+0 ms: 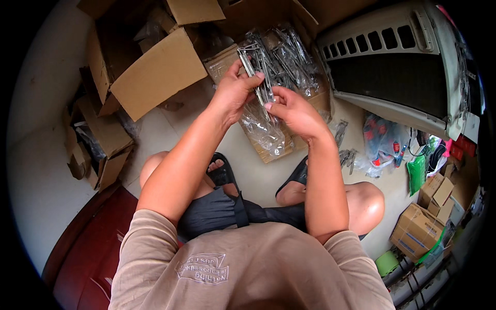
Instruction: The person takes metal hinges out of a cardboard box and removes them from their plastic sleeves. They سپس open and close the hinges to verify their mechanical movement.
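The left hand (233, 92) pinches the metal wire rack (257, 72) steady above the clear bag (262, 129), whose mouth the right hand (294, 111) grips just below.

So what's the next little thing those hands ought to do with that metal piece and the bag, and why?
Probably slide the metal wire piece further down into the clear plastic bag. The left hand grips the piece, most of which sticks out above the bag, while the right hand pinches the bag at its mouth. Similar bagged pieces lie piled in the cardboard box beyond.
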A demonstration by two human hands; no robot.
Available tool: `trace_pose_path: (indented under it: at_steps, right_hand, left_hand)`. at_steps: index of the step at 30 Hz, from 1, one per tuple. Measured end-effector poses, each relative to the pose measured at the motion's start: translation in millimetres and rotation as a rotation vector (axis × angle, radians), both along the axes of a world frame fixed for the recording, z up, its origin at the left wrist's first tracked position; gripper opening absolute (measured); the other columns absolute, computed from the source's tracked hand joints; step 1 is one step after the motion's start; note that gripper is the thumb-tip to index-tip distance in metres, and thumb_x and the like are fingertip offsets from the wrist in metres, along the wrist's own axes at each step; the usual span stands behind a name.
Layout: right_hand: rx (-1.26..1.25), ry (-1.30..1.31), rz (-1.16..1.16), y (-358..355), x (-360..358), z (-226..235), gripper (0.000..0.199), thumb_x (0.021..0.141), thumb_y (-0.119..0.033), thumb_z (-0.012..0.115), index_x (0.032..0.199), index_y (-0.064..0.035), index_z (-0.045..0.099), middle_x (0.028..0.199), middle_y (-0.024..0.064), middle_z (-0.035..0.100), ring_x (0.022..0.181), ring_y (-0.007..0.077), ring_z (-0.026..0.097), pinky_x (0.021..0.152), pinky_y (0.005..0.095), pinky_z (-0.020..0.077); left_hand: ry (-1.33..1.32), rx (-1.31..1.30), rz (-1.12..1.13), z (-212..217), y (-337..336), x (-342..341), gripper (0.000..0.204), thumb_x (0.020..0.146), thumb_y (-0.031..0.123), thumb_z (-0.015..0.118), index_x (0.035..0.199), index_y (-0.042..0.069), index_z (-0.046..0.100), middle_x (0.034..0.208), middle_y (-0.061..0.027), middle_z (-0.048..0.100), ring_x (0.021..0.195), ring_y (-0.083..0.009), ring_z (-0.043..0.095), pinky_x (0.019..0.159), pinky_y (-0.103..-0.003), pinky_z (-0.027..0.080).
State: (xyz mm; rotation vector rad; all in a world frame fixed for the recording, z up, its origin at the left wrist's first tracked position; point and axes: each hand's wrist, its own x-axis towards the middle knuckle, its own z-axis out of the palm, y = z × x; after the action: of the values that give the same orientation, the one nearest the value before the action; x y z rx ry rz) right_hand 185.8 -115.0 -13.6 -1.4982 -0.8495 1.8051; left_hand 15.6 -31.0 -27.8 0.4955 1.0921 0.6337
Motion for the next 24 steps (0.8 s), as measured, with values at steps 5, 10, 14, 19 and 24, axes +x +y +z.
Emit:
trace_pose_path:
  at_steps: [5,10,14,19,24]
  right_hand:
    - [-0.1,0.102,-0.057,-5,10,9,0.041,0.1,-0.006,0.065,0.138,0.0066,0.054,0.102,0.006,0.07,0.084,0.013,0.064,0.074,0.0304,0.0526]
    - [-0.161,-0.049,0.025,-12,16,37,0.042,0.098,-0.006,0.064,0.138,0.0038,0.056,0.1,0.0053,0.071,0.083,0.0115,0.064,0.074,0.0292,0.0529]
    - [-0.064,-0.447,0.277,-30,6,51,0.043,0.095,-0.005,0.063,0.138,0.0006,0.058,0.089,0.0018,0.067,0.077,0.009,0.061,0.072,0.0276,0.0511]
    - [-0.062,-0.56,0.215,-55,5,34,0.045,0.093,-0.011,0.062,0.137,-0.0009,0.061,0.093,0.0155,0.075,0.089,0.0285,0.074,0.084,0.0392,0.0556]
    - [-0.032,-0.486,0.008,-54,12,-21,0.045,0.096,-0.015,0.065,0.138,-0.0013,0.062,0.104,0.0158,0.075,0.093,0.0246,0.073,0.087,0.0377,0.0559]
  left_hand:
    - [-0.038,-0.01,-0.052,0,4,2,0.058,0.098,0.005,0.075,0.149,0.012,0.049,0.116,-0.0041,0.071,0.1,-0.0155,0.072,0.087,-0.035,0.063]
    - [0.007,-0.035,-0.023,4,4,8,0.059,0.096,0.007,0.077,0.146,0.011,0.047,0.109,-0.0031,0.073,0.099,-0.0154,0.072,0.083,-0.033,0.061]
    - [-0.065,-0.05,0.169,0,13,4,0.057,0.095,0.012,0.08,0.142,0.011,0.047,0.105,-0.0023,0.074,0.099,-0.0148,0.072,0.082,-0.032,0.058]
    - [0.02,-0.014,0.167,2,25,-7,0.053,0.094,0.01,0.081,0.137,0.012,0.05,0.103,-0.0018,0.074,0.096,-0.0139,0.073,0.078,-0.031,0.059]
    - [0.014,-0.033,0.114,10,18,-3,0.046,0.094,0.01,0.081,0.132,0.012,0.055,0.102,-0.0016,0.075,0.095,-0.0141,0.073,0.078,-0.032,0.059]
